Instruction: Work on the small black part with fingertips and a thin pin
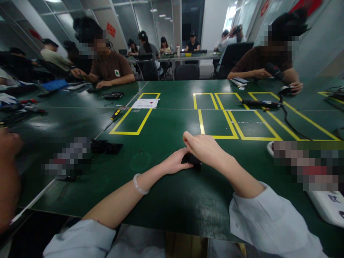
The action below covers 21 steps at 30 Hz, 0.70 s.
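Note:
A small black object (195, 163) stands on the green table (166, 200) in front of me. My left hand (175, 162) has its thumb and fingers around the object's left side. Just above it, my right hand (205, 148) is closed, with index finger and thumb curled together at the top. Whatever is in that grip is hidden by the hand itself. Most of the black object is covered by my hands, so its kind does not show.
Left of me lie black parts (107, 146); beyond them is a yellow-black screwdriver (116, 114). A white paper (145, 103) lies by yellow tape rectangles. A black corded tool (260, 104) and a white case (326, 206) are at right. Co-workers sit across the table.

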{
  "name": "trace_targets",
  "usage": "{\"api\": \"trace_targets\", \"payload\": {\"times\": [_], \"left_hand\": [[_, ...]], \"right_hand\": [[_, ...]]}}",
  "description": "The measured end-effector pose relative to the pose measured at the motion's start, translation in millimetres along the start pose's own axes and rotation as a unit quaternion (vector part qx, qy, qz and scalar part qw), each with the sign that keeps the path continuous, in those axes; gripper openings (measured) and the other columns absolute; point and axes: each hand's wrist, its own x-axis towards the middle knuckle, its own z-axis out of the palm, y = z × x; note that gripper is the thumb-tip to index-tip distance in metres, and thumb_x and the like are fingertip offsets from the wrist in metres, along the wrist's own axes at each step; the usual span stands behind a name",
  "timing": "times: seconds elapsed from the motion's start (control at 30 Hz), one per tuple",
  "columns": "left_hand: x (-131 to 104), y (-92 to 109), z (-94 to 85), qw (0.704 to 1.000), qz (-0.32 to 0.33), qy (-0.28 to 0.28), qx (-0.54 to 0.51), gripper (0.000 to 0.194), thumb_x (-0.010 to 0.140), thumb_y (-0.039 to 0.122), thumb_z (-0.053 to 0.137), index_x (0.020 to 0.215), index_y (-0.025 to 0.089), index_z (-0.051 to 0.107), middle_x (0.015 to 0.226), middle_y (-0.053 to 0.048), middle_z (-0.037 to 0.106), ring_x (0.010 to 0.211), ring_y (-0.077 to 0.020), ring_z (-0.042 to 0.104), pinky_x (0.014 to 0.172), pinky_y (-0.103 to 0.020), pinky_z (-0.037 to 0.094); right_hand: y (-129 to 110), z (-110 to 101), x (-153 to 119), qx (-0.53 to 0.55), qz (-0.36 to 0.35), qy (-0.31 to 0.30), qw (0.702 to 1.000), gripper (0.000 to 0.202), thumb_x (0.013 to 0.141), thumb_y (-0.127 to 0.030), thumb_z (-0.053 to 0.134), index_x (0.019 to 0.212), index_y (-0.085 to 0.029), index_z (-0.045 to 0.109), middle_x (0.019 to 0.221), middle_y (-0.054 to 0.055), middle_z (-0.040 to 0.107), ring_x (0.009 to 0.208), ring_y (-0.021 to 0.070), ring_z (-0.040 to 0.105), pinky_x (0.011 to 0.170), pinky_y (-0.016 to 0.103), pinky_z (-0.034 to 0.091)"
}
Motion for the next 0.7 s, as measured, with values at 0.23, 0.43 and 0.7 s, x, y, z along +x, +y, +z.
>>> {"api": "trace_targets", "payload": {"times": [0.23, 0.43, 0.7], "left_hand": [[0.8, -1.6, 0.8, 1.000, 0.009, 0.002, -0.008, 0.051, 0.079, 0.035, 0.067, 0.124, 0.017, 0.049, 0.124, -0.010, 0.059, 0.113, -0.0287, 0.055, 0.097, -0.041, 0.043], [1.2, -0.2, 0.6, 1.000, 0.012, 0.001, -0.007, 0.052, 0.079, 0.034, 0.067, 0.125, 0.015, 0.049, 0.126, -0.011, 0.057, 0.114, -0.0289, 0.055, 0.098, -0.041, 0.042], [0.5, -1.5, 0.5, 1.000, 0.012, 0.003, -0.012, 0.056, 0.079, 0.032, 0.068, 0.128, 0.016, 0.046, 0.129, -0.012, 0.055, 0.117, -0.0292, 0.053, 0.100, -0.042, 0.041]], "right_hand": [[-1.1, 0.9, 0.4, -0.014, 0.010, -0.002, 1.000, 0.025, 0.096, -0.035, 0.032, 0.105, -0.018, 0.049, 0.079, 0.006, 0.069, 0.071, 0.0203, 0.065, 0.055, 0.026, 0.028], [-0.3, 0.6, 0.3, 0.001, 0.000, 0.002, 1.000, 0.021, 0.095, -0.025, 0.031, 0.107, -0.018, 0.046, 0.079, 0.005, 0.069, 0.068, 0.0191, 0.064, 0.053, 0.026, 0.026], [-2.2, 0.4, 0.3, -0.013, -0.002, -0.001, 1.000, 0.023, 0.096, -0.034, 0.033, 0.104, -0.018, 0.047, 0.077, 0.006, 0.069, 0.072, 0.0216, 0.066, 0.056, 0.026, 0.030]]}}
